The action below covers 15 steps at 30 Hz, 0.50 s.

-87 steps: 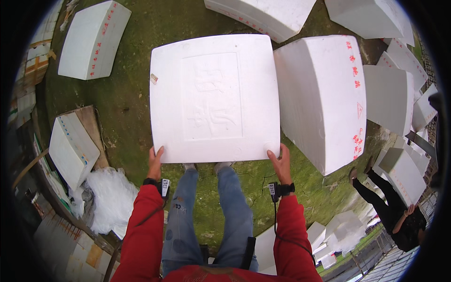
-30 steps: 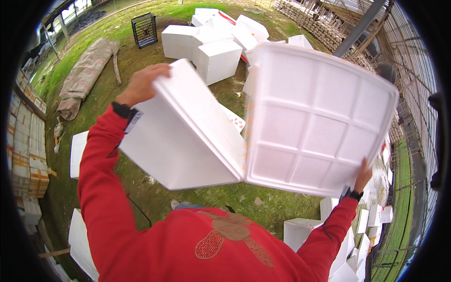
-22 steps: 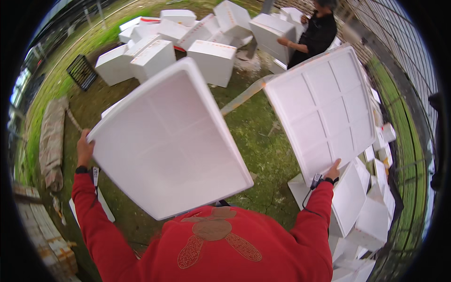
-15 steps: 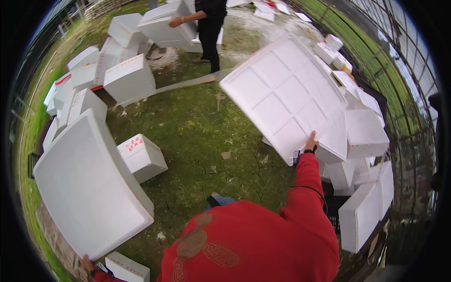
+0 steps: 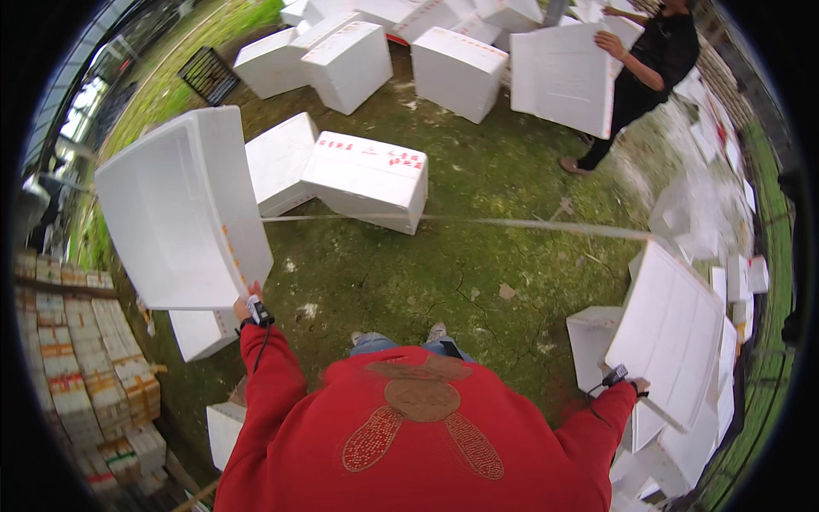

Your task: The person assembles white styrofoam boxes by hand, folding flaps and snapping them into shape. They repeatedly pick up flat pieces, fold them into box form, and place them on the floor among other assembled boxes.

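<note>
My left hand (image 5: pixel 249 301) is closed on the near lower corner of a large white foam box (image 5: pixel 162 213), which stands tilted up with its hollow side toward me. My right hand (image 5: pixel 638 386) grips the near edge of another white foam box (image 5: pixel 665 333), tilted at the right with its ribbed panel showing. Its fingers are partly hidden. A thin pale strip (image 5: pixel 529 224) runs across the ground between the two boxes. Just beyond the left box, a closed foam box with red print (image 5: pixel 367 175) lies beside a plain white foam box (image 5: pixel 283 162).
Another person (image 5: pixel 653 72) at the far right holds a white foam box (image 5: pixel 563 77). Several foam boxes (image 5: pixel 350 64) stand along the far side, near a black crate (image 5: pixel 209 75). Stacked foam boxes (image 5: pixel 85 358) rise at the left. Mossy ground (image 5: pixel 409 286) lies before me.
My view has swung left. My left hand and its box now sit closer to my body, and the right box has come lower at the right. Both hands keep their hold.
</note>
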Each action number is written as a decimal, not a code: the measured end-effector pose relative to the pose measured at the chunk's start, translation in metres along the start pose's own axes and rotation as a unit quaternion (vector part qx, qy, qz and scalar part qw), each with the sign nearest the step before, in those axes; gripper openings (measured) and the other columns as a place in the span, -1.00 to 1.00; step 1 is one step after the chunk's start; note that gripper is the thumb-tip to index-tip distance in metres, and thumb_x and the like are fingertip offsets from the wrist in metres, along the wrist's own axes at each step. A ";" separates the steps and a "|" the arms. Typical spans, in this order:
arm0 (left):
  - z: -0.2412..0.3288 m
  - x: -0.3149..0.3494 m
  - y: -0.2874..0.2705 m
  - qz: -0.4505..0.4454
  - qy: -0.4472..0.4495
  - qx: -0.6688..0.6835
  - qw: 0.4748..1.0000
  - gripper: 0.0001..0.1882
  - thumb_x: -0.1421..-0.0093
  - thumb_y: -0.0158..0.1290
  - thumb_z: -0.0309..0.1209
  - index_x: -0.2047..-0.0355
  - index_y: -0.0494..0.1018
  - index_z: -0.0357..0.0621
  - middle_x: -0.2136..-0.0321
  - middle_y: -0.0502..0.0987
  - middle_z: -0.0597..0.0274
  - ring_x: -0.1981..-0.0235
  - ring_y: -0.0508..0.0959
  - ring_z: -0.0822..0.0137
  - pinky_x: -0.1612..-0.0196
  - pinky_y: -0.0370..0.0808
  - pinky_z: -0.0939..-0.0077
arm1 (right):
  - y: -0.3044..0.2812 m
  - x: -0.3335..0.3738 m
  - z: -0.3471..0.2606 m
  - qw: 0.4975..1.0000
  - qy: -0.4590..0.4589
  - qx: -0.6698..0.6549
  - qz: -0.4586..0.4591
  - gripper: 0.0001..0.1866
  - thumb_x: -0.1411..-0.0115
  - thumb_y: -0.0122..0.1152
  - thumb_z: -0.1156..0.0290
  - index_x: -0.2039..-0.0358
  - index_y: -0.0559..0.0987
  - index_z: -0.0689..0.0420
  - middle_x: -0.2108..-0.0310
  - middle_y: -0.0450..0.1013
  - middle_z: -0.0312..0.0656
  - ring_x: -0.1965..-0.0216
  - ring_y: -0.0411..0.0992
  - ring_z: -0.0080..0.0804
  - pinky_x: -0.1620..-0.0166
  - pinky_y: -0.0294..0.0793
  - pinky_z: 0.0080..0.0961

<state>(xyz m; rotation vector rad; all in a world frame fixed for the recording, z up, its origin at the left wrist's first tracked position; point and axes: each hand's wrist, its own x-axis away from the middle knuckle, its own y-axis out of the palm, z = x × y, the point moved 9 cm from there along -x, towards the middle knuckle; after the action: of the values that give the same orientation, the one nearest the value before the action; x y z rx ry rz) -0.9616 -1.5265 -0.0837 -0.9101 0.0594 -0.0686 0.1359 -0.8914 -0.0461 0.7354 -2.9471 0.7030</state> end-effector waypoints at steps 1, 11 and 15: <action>-0.008 0.002 0.010 0.002 -0.064 0.258 0.964 -0.77 -0.21 0.00 -0.35 0.46 0.43 -0.28 0.52 0.44 -0.01 0.51 0.46 0.14 0.47 0.46 0.24 | 0.006 -0.010 -0.016 1.000 -0.023 0.018 -0.006 -0.31 -0.23 0.04 -0.15 0.12 0.48 0.38 0.21 0.50 -0.03 0.30 0.46 -0.24 0.19 0.52 -0.31; -0.091 0.078 -0.096 0.323 -0.184 0.848 0.379 -0.64 -0.24 -0.21 -0.47 -0.01 0.33 -0.37 0.09 0.40 -0.11 0.18 0.44 0.11 0.26 0.61 0.24 | 0.212 0.155 -0.153 0.941 -0.209 0.003 -0.267 -0.32 -0.28 -0.04 -0.11 0.00 0.37 0.36 0.08 0.43 -0.04 0.16 0.42 -0.23 0.07 0.47 -0.29; -0.100 0.150 -0.123 0.370 -0.223 0.857 0.281 -0.61 -0.19 -0.25 -0.37 0.02 0.29 -0.30 0.09 0.37 -0.16 0.19 0.45 -0.06 0.25 0.60 0.13 | 0.272 0.255 -0.184 0.883 -0.230 -0.027 -0.408 -0.32 -0.30 -0.07 -0.10 -0.05 0.32 0.35 0.03 0.40 -0.05 0.11 0.41 -0.22 0.03 0.44 -0.28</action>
<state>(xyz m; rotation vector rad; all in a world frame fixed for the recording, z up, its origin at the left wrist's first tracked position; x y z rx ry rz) -0.8247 -1.6934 -0.0513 1.4757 -0.1318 0.9001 -0.2286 -0.7100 0.0373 2.1808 -2.5262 0.3876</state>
